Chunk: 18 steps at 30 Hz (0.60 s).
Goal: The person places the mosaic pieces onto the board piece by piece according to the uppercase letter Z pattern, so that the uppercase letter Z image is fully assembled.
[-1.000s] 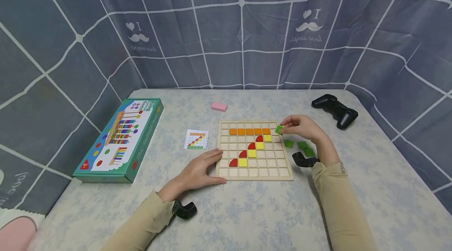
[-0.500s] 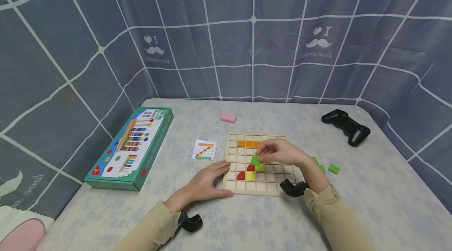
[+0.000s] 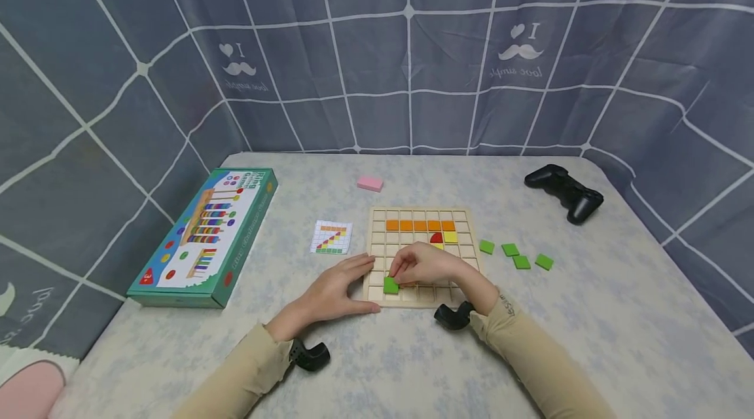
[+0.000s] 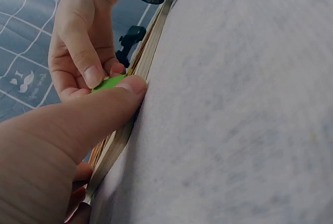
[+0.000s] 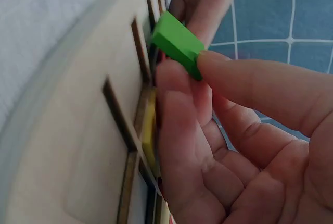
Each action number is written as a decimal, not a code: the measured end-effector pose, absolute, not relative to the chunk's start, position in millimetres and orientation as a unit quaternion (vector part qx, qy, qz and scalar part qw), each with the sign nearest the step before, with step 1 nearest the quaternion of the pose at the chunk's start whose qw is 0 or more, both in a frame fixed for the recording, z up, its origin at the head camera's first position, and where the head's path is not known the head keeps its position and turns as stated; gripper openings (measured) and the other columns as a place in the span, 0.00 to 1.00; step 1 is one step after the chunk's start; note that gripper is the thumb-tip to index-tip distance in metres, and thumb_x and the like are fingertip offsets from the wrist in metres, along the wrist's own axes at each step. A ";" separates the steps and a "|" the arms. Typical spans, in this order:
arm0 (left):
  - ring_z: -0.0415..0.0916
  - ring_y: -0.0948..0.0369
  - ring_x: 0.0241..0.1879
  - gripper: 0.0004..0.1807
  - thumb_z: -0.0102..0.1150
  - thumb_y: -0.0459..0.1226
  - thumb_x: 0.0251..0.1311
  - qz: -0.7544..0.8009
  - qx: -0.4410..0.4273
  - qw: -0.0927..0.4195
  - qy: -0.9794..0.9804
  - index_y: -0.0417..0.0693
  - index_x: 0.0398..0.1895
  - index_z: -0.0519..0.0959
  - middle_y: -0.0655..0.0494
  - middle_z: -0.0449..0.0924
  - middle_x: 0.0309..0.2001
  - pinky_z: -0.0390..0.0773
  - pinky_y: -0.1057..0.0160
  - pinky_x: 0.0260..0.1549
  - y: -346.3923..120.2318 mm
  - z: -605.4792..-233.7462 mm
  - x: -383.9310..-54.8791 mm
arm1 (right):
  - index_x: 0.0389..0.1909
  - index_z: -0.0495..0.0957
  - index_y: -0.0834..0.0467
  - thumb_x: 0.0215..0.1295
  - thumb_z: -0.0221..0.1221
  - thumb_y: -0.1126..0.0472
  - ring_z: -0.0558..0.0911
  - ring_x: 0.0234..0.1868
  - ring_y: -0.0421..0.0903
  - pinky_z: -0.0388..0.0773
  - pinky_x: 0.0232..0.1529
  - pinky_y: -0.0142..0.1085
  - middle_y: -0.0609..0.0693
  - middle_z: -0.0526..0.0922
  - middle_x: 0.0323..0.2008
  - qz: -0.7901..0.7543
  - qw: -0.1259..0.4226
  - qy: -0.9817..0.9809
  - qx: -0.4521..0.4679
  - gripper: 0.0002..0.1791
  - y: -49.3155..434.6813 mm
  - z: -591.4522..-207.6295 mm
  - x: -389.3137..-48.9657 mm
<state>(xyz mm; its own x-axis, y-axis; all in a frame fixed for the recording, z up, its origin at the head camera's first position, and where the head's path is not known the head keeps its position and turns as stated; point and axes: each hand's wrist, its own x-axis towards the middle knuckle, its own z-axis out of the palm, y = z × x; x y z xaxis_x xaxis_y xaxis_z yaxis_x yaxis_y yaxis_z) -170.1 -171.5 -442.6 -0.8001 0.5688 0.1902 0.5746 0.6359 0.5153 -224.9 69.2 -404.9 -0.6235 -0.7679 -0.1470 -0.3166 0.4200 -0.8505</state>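
A square wooden grid board lies on the table. Orange squares form a row near its far side, with red quarter-round and yellow pieces below; my right hand hides part of that pattern. My right hand pinches a green square tile between thumb and fingertips over the board's near-left cells. The right wrist view shows the tile tilted above the slots. My left hand rests at the board's near-left corner, its fairly straight fingers at the left edge and thumb at the front edge.
Several loose green tiles lie right of the board. A pattern card is to its left, a pink block behind it. A toy box stands at the far left, a black game controller at the back right.
My right hand has carried a green tile from the board's right edge across to its near-left cells. The left hand has kept its place at the corner. The head view has shifted slightly.
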 end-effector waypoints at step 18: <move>0.56 0.56 0.68 0.46 0.65 0.59 0.49 -0.281 -0.320 0.005 -0.905 0.38 0.65 0.67 0.50 0.64 0.66 0.62 0.53 0.63 -171.4 -441.3 -172.4 | 0.31 0.83 0.56 0.55 0.63 0.67 0.78 0.27 0.39 0.76 0.29 0.31 0.43 0.82 0.26 -0.349 0.243 0.842 -0.331 0.04 61.7 -404.3 -218.6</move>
<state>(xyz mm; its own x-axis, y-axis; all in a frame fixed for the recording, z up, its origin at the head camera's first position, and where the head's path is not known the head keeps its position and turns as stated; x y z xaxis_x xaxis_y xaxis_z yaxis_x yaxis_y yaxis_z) -172.4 -171.4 -441.3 -0.7956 0.5757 0.1888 0.5815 0.6381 0.5047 -218.6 61.7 -404.3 -0.6621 -0.7278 -0.1787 -0.3882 0.5370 -0.7490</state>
